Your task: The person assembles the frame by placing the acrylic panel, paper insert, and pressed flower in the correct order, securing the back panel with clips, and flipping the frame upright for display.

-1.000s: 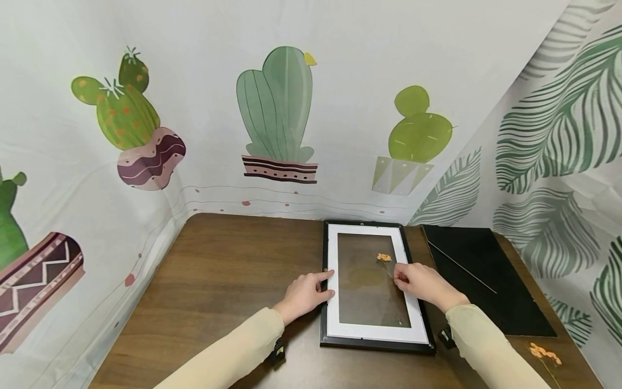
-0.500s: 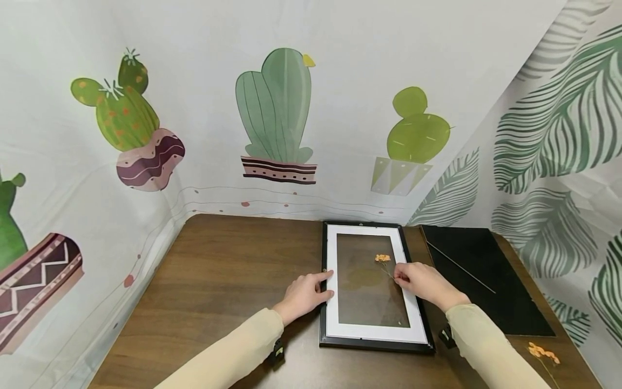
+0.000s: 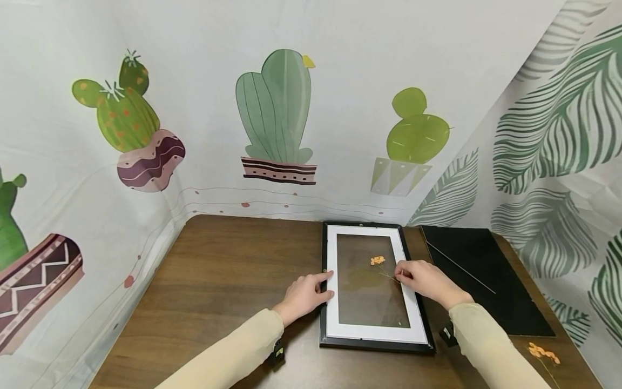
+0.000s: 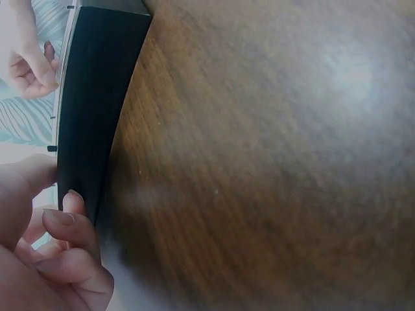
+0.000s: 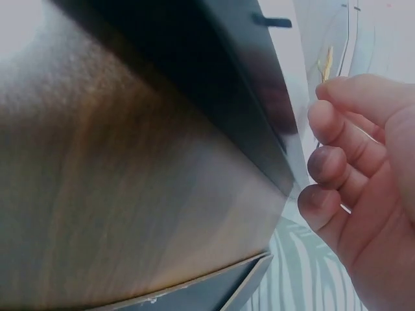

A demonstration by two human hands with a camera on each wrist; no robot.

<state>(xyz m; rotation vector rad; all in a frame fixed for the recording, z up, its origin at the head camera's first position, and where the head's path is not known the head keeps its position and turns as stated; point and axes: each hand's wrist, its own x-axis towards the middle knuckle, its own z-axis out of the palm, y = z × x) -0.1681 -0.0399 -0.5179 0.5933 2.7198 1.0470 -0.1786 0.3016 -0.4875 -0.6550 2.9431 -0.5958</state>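
A black picture frame (image 3: 379,346) with a white mat (image 3: 369,330) around a dark clear pane (image 3: 371,305) lies on the table. The left hand (image 3: 302,297) holds its left edge. Thumb and forefinger rest on the mat, and in the left wrist view other curled fingers (image 4: 74,227) lie against the black side. Over the right part of the pane, the right hand (image 3: 425,280) pinches the thin stem of a small orange dried flower (image 3: 377,261). The flower head points to the far left; the right wrist view shows the flower (image 5: 327,61) beyond the fingertips.
A black backing board (image 3: 491,275), crossed by a thin grey diagonal line, lies to the right of the frame. Another orange dried flower (image 3: 544,354) is near the right table edge. The brown table (image 3: 233,270) meets a cactus-print cloth (image 3: 277,119) behind.
The flower head has shifted left and slightly nearer, its stem now lying flatter across the pane. The right hand has turned slightly; the left hand and frame stay put.
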